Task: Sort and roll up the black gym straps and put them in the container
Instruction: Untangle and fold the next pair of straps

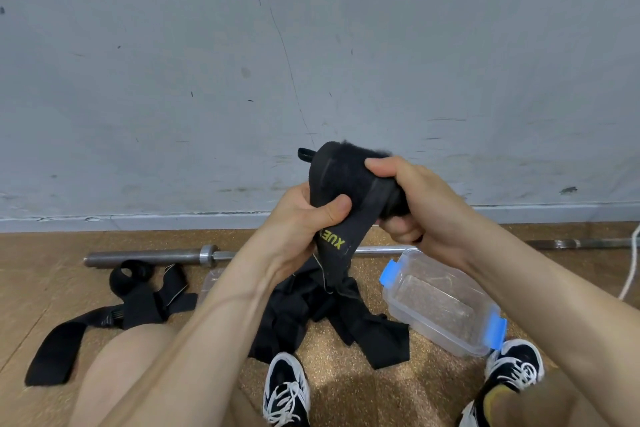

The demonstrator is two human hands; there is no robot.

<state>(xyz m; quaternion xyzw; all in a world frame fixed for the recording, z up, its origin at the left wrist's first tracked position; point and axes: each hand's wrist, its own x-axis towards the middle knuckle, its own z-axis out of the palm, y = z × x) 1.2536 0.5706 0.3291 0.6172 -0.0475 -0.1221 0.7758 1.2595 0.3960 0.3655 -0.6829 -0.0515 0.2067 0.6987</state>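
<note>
Black loose straps point(104, 315) lie unrolled on the cork floor point(45, 274) at the left, in front of the barbell point(156, 257). A tangled pile point(329, 319) of more sits in the middle, and the clear container point(440, 302) with blue clips at the right looks empty, so I judge the job barely begun. Both hands are raised above the pile: the left hand point(301, 225) pinches the flat tail of the held strap point(346, 184) under its thumb near the yellow lettering, while the right hand point(415, 204) has its fingers curled round the rolled-up end, apparently winding it.
</note>
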